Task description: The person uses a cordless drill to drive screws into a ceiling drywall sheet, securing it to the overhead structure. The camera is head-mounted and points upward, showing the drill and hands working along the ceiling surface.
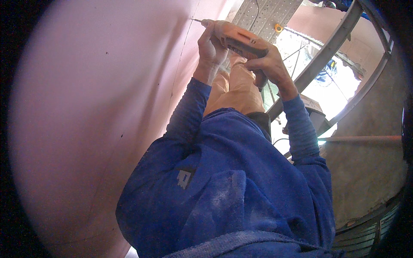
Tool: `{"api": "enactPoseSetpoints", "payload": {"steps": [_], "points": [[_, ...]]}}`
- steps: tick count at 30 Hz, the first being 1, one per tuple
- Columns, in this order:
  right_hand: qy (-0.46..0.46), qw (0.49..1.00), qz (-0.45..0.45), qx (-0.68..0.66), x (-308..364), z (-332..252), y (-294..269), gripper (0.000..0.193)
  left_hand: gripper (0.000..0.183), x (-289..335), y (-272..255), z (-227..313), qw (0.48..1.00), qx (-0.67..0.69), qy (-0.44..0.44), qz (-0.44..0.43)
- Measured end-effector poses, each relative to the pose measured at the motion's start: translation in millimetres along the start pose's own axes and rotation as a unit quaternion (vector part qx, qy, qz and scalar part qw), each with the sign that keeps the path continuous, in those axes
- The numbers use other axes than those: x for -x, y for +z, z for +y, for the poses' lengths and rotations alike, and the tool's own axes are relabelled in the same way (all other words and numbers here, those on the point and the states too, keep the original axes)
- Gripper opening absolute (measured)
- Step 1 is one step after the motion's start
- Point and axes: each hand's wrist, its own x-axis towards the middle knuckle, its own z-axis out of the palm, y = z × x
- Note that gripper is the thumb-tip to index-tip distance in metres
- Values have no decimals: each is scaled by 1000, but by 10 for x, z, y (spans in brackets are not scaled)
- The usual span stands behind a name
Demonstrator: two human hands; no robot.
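An orange and dark screw gun [243, 38] lies across between my hands, its nose pointing left. My right hand [273, 64] is closed around its rear grip. At the front, my left hand [212, 50] steadies the nose, with the thumb or a finger up beside it. The thin bit [195, 19] reaches the pink wallboard [94, 94] close to a thin dark seam line. Whether a screw sits on the tip is too small to tell.
A perforated metal scaffold plank [266, 15] lies beyond the screw gun, with a small yellow-orange tape measure [278, 28] on it. Grey metal scaffold bars [331, 45] cross on the right, before a rough grey wall [365, 172]. Small dark specks mark the wallboard.
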Motion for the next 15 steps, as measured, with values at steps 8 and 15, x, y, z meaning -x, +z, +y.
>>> {"api": "enactPoseSetpoints", "payload": {"steps": [8,15], "points": [[-20,1000,-4,11,-6,2,-11,52,16,34,88,21,1000,11,-4,9],[-22,999,-6,27,-21,36,-26,52,26,-13,-60,-3,1000,2,-3,-3]]}}
